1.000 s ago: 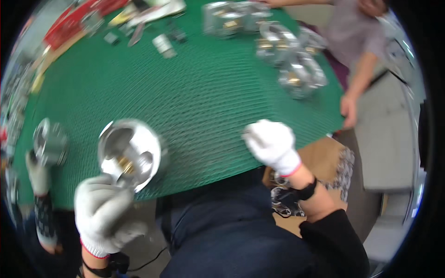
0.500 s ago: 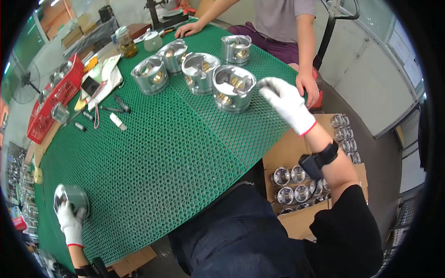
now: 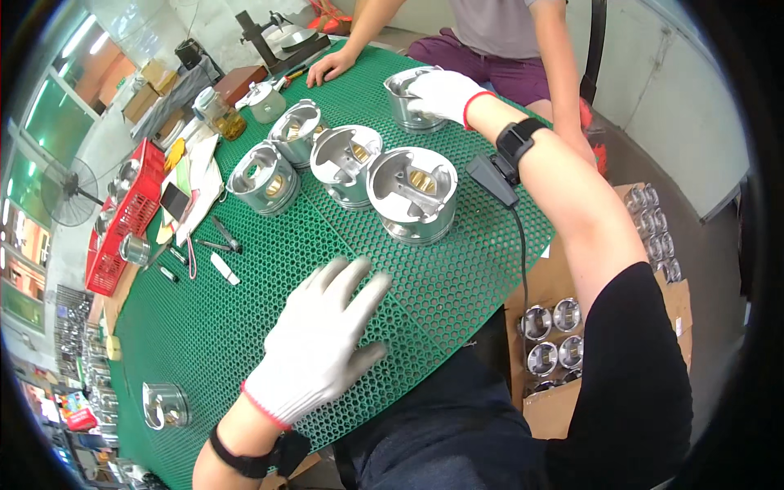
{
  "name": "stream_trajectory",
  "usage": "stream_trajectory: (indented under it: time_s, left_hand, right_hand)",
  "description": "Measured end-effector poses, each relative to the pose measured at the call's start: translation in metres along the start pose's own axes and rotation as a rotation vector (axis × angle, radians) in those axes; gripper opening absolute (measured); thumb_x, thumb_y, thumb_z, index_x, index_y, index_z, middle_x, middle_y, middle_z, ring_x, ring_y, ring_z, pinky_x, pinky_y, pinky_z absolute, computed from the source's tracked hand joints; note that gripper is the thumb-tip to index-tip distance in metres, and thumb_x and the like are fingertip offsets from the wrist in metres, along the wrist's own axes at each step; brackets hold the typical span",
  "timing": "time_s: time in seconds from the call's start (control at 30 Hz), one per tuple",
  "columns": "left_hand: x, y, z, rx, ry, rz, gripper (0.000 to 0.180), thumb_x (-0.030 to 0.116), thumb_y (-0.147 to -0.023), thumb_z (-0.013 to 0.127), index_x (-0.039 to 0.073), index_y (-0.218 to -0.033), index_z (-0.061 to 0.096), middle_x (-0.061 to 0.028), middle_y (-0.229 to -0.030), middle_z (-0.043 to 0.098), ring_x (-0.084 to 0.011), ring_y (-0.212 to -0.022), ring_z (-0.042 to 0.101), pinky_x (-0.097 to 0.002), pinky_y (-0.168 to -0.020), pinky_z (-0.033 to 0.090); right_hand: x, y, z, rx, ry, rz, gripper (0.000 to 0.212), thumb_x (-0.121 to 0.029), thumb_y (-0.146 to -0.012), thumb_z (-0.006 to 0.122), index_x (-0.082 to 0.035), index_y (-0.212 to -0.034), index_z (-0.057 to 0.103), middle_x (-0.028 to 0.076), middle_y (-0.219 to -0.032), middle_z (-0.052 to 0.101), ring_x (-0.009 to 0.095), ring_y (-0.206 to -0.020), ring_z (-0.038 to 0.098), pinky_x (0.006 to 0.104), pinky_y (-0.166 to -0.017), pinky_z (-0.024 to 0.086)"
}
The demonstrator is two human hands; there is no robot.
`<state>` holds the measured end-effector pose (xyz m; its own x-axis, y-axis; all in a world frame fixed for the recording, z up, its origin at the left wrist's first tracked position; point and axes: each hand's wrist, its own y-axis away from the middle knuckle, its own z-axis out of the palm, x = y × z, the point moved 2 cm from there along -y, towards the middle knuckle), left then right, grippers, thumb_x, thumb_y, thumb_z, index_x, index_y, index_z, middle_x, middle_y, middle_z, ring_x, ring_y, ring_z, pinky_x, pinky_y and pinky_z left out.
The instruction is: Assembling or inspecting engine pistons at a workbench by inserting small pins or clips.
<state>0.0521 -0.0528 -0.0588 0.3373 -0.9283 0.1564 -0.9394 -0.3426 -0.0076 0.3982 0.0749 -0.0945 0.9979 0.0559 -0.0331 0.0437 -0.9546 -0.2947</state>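
Observation:
My right hand (image 3: 449,95), in a white knit glove, reaches across to the farthest metal piston (image 3: 402,113) on the green mat. Its fingers are closed over that piston's upper rim, partly hiding it. My left hand (image 3: 314,347), gloved the same way, hovers over the near part of the mat with fingers spread and nothing in it. Between the hands stand more pistons, skirts up: a large near one (image 3: 412,216), one beside it (image 3: 347,167), and two farther left, including a piston (image 3: 263,180). A lone piston (image 3: 167,406) lies on its side at the lower left.
The green perforated mat (image 3: 392,302) covers the table. Along its left side are markers (image 3: 224,268), a phone (image 3: 175,201), papers and a red basket (image 3: 122,229) of pistons. Glass jars (image 3: 220,114) stand farther back. A co-worker's hand (image 3: 331,68) rests at the far edge. Below right, cardboard holds several pistons (image 3: 542,359).
My left hand has let go of the piston at the lower left and moved right over the mat. My right hand has moved farther away, onto the far piston.

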Motion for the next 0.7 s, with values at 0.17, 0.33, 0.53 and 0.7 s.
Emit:
stream_trajectory:
  time_s: [0.17, 0.33, 0.53, 0.7]
  left_hand:
    - [-0.011, -0.09, 0.02, 0.175, -0.105, 0.055, 0.083, 0.021, -0.068, 0.081, 0.009, -0.14, 0.042, -0.0183, -0.14, 0.045, -0.0396, -0.13, 0.042, -0.047, -0.108, 0.037]
    - [-0.018, -0.14, 0.04, -0.124, -0.263, -0.014, 0.074, 0.031, -0.071, 0.08, 0.008, -0.134, 0.048, -0.0143, -0.117, 0.062, -0.0358, -0.112, 0.057, -0.044, -0.096, 0.046]
    - [-0.01, -0.064, 0.037, 0.14, -0.069, 0.05, 0.056, 0.038, -0.074, 0.078, 0.007, -0.117, 0.059, -0.01, -0.089, 0.061, -0.0298, -0.083, 0.059, -0.0416, -0.077, 0.047]
    - [-0.017, 0.088, 0.026, 0.377, 1.095, -0.796, 0.065, 0.022, -0.078, 0.079, -0.001, -0.131, 0.049, -0.0111, -0.117, 0.064, -0.0204, -0.106, 0.062, -0.0336, -0.087, 0.052]
  right_hand:
    - [0.01, -0.022, 0.009, -0.115, 0.072, -0.051, 0.049, -0.026, -0.078, 0.066, -0.018, -0.126, 0.059, 0.013, -0.105, 0.068, 0.033, -0.091, 0.067, 0.0424, -0.078, 0.053]
    - [0.003, -0.012, 0.007, -0.198, 0.061, 0.064, 0.059, -0.028, -0.078, 0.066, -0.024, -0.135, 0.053, 0.01, -0.113, 0.068, 0.029, -0.099, 0.067, 0.0415, -0.082, 0.055]
    - [0.015, -0.024, 0.029, -0.188, 0.17, -0.002, 0.061, -0.03, -0.077, 0.066, -0.026, -0.136, 0.052, 0.011, -0.112, 0.069, 0.03, -0.096, 0.068, 0.0415, -0.082, 0.055]
    - [0.014, -0.019, 0.026, -0.078, -0.031, -0.194, 0.063, -0.032, -0.081, 0.063, -0.002, -0.134, 0.051, 0.017, -0.114, 0.067, 0.03, -0.102, 0.065, 0.0369, -0.087, 0.051]
